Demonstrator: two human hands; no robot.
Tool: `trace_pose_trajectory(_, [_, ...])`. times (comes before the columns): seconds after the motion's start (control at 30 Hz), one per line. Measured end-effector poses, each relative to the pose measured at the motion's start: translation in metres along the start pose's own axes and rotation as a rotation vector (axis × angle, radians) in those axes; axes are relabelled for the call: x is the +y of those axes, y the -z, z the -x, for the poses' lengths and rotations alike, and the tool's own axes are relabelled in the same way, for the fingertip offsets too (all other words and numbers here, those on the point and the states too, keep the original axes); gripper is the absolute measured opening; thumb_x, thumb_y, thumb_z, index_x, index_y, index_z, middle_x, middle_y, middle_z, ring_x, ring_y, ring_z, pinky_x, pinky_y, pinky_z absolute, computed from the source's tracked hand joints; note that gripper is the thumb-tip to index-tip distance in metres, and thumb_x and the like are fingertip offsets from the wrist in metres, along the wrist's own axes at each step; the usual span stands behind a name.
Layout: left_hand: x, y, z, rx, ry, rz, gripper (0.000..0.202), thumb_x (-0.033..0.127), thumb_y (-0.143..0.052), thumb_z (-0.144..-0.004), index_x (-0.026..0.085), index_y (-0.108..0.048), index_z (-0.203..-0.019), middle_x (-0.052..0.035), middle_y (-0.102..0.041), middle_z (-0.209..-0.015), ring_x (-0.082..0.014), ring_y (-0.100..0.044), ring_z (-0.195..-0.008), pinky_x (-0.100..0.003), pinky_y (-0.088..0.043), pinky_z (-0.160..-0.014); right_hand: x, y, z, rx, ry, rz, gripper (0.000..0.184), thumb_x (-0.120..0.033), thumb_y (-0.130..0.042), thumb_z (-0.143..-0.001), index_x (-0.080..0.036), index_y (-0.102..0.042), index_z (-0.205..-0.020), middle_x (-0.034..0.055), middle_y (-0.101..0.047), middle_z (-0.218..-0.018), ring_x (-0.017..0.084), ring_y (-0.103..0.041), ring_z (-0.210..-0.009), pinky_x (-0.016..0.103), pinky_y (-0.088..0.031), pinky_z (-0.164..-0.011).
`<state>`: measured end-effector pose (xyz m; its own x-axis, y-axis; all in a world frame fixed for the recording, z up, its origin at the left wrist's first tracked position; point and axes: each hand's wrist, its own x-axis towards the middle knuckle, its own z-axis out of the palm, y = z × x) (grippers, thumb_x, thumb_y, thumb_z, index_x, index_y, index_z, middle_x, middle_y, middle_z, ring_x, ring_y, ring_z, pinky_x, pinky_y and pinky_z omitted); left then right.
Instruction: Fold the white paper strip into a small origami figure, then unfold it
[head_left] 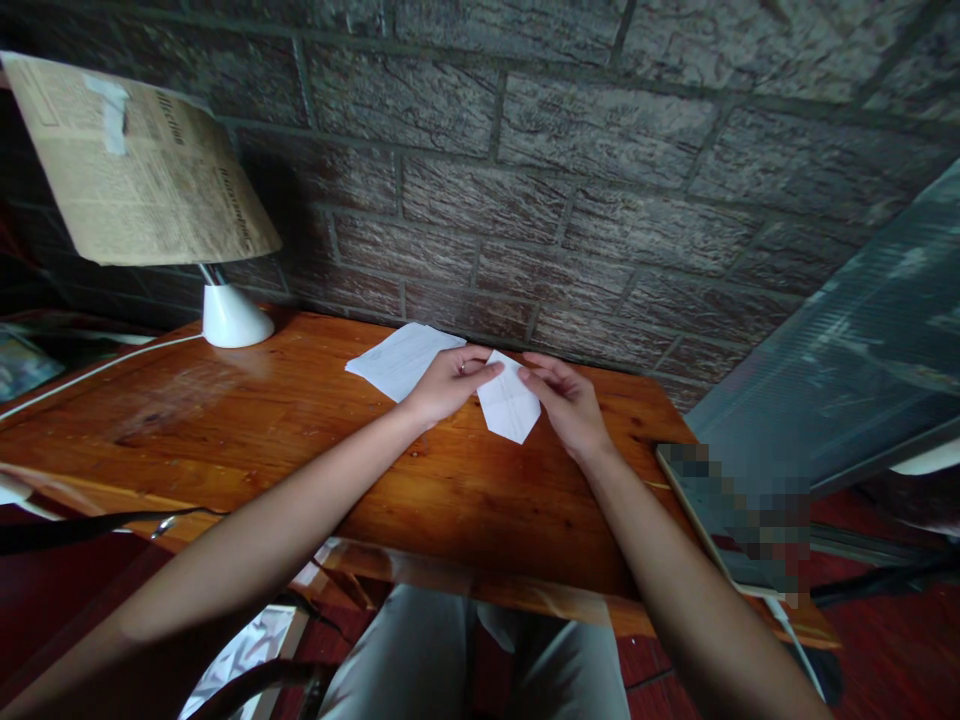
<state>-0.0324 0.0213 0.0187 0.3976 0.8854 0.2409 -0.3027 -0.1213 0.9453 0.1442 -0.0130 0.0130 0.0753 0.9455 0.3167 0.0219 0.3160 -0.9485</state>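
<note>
A folded piece of white paper [511, 405], with crease lines across it and a pointed top, is held up between my two hands over the wooden table. My left hand [448, 383] pinches its upper left edge, thumb in front and fingers behind; a ring shows on one finger. On the other side, my right hand [568, 400] grips the upper right edge with the thumb against the paper. Behind my left hand, a stack of white sheets [401, 358] lies on the table, partly covered by that hand.
A lamp with a newspaper-print shade [150, 170] and white base [234, 318] stands at the table's left [225, 410]. A tablet-like device [694, 490] with a white cable lies at the right edge. A brick wall [517, 200] closes off the back; a translucent panel [832, 320] stands right.
</note>
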Motion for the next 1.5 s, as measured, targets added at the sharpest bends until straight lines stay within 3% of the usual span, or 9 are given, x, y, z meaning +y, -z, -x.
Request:
trace_pose_trajectory(0.13, [-0.003, -0.001, 0.000, -0.019, -0.041, -0.081, 0.029, 0.037, -0.078, -0.075, 0.015, -0.073, -0.092, -0.0036, -0.073, -0.077, -0.0138, -0.063, -0.066, -0.024, -0.045, -0.063, 0.000, -0.001, 0.001, -0.057, -0.018, -0.005, 0.030, -0.044, -0.080, -0.070, -0.021, -0.076, -0.089, 0.0031, -0.078, -0.088, 0.017, -0.069, -0.076, 0.031, -0.053, -0.075])
trace_pose_trajectory(0.23, [-0.006, 0.000, 0.000, -0.034, -0.006, -0.055, 0.039, 0.035, -0.080, -0.073, 0.016, -0.069, -0.106, -0.0049, -0.075, -0.084, -0.0158, -0.067, -0.072, -0.026, -0.049, -0.070, 0.003, 0.002, -0.001, 0.003, -0.030, -0.039, 0.030, -0.043, -0.080, -0.071, -0.021, -0.075, -0.090, 0.0029, -0.077, -0.086, 0.017, -0.068, -0.074, 0.031, -0.053, -0.072])
trace_pose_trajectory(0.37, [-0.009, 0.003, 0.001, -0.183, 0.106, -0.039, 0.058, 0.025, -0.087, -0.063, 0.019, -0.065, -0.116, -0.0091, -0.075, -0.101, -0.0198, -0.070, -0.087, -0.032, -0.053, -0.079, 0.005, 0.007, -0.005, 0.140, 0.026, -0.046, 0.035, -0.046, -0.076, -0.073, -0.021, -0.073, -0.097, 0.0055, -0.078, -0.094, 0.019, -0.070, -0.081, 0.033, -0.054, -0.073])
trace_pose_trajectory(0.5, [-0.015, 0.006, 0.004, -0.264, 0.263, -0.111, 0.051, 0.030, -0.087, -0.065, 0.019, -0.069, -0.111, -0.0143, -0.072, -0.110, -0.0247, -0.070, -0.094, -0.036, -0.057, -0.076, 0.001, 0.008, -0.007, 0.170, 0.074, -0.072, 0.038, -0.042, -0.078, -0.072, -0.022, -0.073, -0.104, 0.0054, -0.077, -0.103, 0.022, -0.070, -0.092, 0.037, -0.055, -0.083])
trace_pose_trajectory(0.67, [-0.017, 0.005, 0.001, -0.144, 0.266, 0.033, 0.042, 0.031, -0.084, -0.068, 0.017, -0.071, -0.106, -0.0161, -0.072, -0.110, -0.0268, -0.071, -0.093, -0.043, -0.058, -0.078, -0.002, 0.008, -0.004, 0.062, 0.105, -0.054, 0.019, -0.034, -0.076, -0.073, -0.023, -0.074, -0.088, 0.0020, -0.077, -0.093, 0.020, -0.070, -0.088, 0.038, -0.052, -0.090])
trace_pose_trajectory(0.9, [-0.009, 0.005, -0.005, 0.095, -0.062, -0.045, 0.026, 0.011, -0.077, -0.062, 0.016, -0.076, -0.088, -0.0092, -0.071, -0.114, -0.0239, -0.063, -0.111, -0.037, -0.050, -0.097, 0.002, 0.015, -0.004, -0.098, 0.091, -0.012, 0.017, -0.032, -0.077, -0.070, -0.023, -0.068, -0.082, 0.0034, -0.074, -0.108, 0.022, -0.066, -0.107, 0.038, -0.051, -0.095])
trace_pose_trajectory(1.1, [-0.003, 0.008, -0.008, 0.227, -0.086, 0.239, 0.055, 0.007, -0.063, -0.072, 0.026, -0.061, -0.124, -0.0052, -0.068, -0.124, -0.0168, -0.066, -0.101, -0.035, -0.053, -0.090, 0.000, 0.017, -0.004, -0.189, 0.060, -0.039, 0.021, -0.037, -0.078, -0.071, -0.023, -0.065, -0.080, 0.0037, -0.072, -0.111, 0.021, -0.067, -0.099, 0.032, -0.056, -0.078])
trace_pose_trajectory(1.27, [-0.001, 0.011, -0.012, 0.197, 0.097, 0.301, 0.021, 0.024, -0.066, -0.084, 0.013, -0.068, -0.101, -0.0096, -0.073, -0.099, -0.0154, -0.068, -0.083, -0.029, -0.055, -0.081, 0.001, 0.019, -0.005, -0.149, 0.139, 0.042, 0.015, -0.036, -0.076, -0.075, -0.024, -0.070, -0.081, 0.0033, -0.073, -0.111, 0.022, -0.067, -0.101, 0.037, -0.053, -0.090])
trace_pose_trajectory(1.5, [-0.005, 0.009, -0.008, 0.046, 0.035, 0.217, 0.034, 0.030, -0.083, -0.068, 0.014, -0.073, -0.097, -0.0054, -0.075, -0.088, -0.0163, -0.069, -0.080, -0.031, -0.054, -0.082, 0.001, 0.020, -0.004, -0.185, 0.178, 0.107, 0.021, -0.038, -0.081, -0.071, -0.024, -0.075, -0.086, 0.0053, -0.064, -0.128, 0.023, -0.065, -0.111, 0.038, -0.051, -0.098])
